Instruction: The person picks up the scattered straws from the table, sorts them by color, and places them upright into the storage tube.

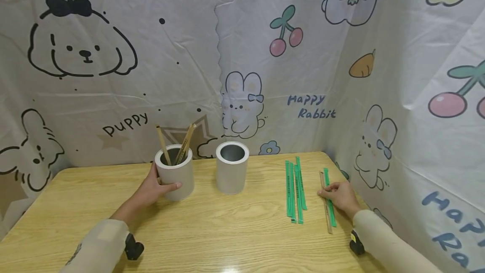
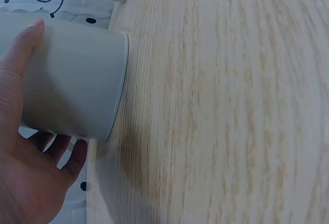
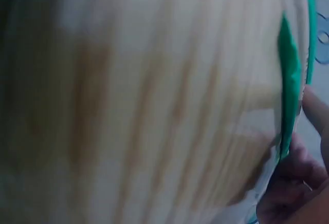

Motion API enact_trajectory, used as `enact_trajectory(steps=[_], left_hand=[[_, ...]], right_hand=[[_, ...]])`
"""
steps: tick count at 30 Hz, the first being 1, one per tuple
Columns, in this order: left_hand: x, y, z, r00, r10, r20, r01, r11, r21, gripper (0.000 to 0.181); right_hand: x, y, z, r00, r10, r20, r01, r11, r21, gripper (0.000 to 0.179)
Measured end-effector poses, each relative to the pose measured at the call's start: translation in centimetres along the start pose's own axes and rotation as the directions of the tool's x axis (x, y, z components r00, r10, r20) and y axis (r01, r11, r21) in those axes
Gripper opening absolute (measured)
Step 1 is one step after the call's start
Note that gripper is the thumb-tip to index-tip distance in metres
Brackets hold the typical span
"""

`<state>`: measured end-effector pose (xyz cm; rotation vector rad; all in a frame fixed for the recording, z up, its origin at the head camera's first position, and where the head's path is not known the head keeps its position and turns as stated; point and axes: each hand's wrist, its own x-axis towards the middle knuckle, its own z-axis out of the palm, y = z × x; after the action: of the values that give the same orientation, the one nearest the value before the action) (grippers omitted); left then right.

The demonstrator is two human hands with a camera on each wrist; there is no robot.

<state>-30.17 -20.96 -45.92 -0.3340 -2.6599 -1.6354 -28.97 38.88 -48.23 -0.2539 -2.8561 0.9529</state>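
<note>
A light grey cylindrical holder (image 1: 178, 186) with a white rim stands at the back left of the table; several slim brown sticks (image 1: 184, 148) lean inside it. My left hand (image 1: 153, 189) grips this holder, thumb across its front and fingers round the far side. In the left wrist view, the holder's smooth side (image 2: 77, 80) lies between thumb and fingers. Over at the right edge, my right hand (image 1: 341, 197) pinches a slim brown stick (image 1: 327, 218) lying on the table. Right beside it, under the hand, is a green stick-shaped packet (image 1: 331, 215), also in the right wrist view.
A second matching holder (image 1: 231, 176) stands upright right of the first, with nothing visible inside. Several green stick-shaped packets (image 1: 289, 193) with dark print lie side by side between it and my right hand. Printed fabric (image 1: 182, 83) hangs behind and right of the wooden table (image 1: 227, 231).
</note>
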Motion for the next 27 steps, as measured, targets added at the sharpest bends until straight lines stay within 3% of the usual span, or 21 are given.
enact_trajectory(steps=[3,6,10,14,17,19,24,27], left_hand=[[0.0,0.0,-0.1,1.000,0.003,-0.003,-0.003,1.000,0.000,0.115],[0.0,0.0,-0.1,1.000,0.000,0.002,0.000,1.000,0.004,0.114],[0.0,0.0,-0.1,1.000,-0.003,0.009,0.003,1.000,0.011,0.114],[0.0,0.0,-0.1,1.000,-0.010,0.011,0.010,1.000,0.011,0.114],[0.0,0.0,-0.1,1.000,-0.017,0.014,0.017,1.000,0.012,0.115],[0.0,0.0,-0.1,1.000,-0.019,0.015,0.018,1.000,0.013,0.115],[0.0,-0.1,-0.1,1.000,-0.021,0.007,0.021,1.000,0.012,0.116],[0.0,0.0,0.0,1.000,-0.009,0.005,0.009,1.000,0.005,0.116]], right_hand=[[-0.1,-0.5,-0.1,1.000,-0.010,-0.010,0.009,0.997,-0.074,0.033],[-0.1,-1.0,-0.3,0.999,0.036,0.002,-0.035,0.996,-0.088,0.033],[0.0,-1.0,-0.5,0.991,0.127,0.042,-0.128,0.992,0.008,0.031],[0.3,-0.9,-0.7,0.979,0.189,0.073,-0.198,0.970,0.141,0.034],[0.0,-1.9,-1.4,0.972,0.216,0.095,-0.232,0.947,0.221,0.044],[-0.3,-3.1,-2.2,0.971,0.212,0.106,-0.233,0.938,0.257,0.061],[-0.7,-7.6,-3.6,0.972,0.217,0.085,-0.233,0.878,0.418,0.062],[-0.8,-10.8,-4.2,0.977,0.214,0.020,-0.187,0.800,0.570,0.039]])
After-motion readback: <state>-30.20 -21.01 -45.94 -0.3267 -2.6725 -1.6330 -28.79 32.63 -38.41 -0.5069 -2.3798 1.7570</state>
